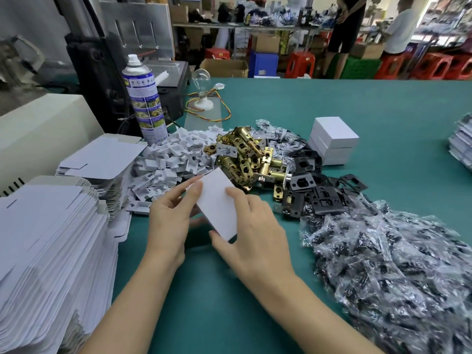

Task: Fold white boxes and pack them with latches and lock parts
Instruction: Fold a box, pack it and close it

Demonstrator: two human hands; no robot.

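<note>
Item 1, green table (332, 103): the work surface, bearing all that we list below.
Item 2, flat box blanks (46, 251): a tall stack at our left edge.
Item 3, bagged parts (383, 264): a loose heap in clear film, at our right.
Item 4, white inserts (173, 154): a heap beyond the blanks, touching the latches.
Item 5, brass latches (245, 154) and black plates (314, 190): a mixed pile just beyond the hands.
Item 6, finished boxes (332, 139): stacked behind the plates.
Item 7, left hand (168, 215) and right hand (255, 236): both are curled onto item 8. The left takes its left edge. The right has its thumb at the lower corner and its forefinger along the right edge.
Item 8, white box (217, 205): held tilted above the table between the hands. Only one plain face shows, so we cannot tell whether its flaps are tucked.
Risk, in our judgement: an edge grip may let the card buckle or a flap spring open, and a slip would drop it among the latches.
</note>
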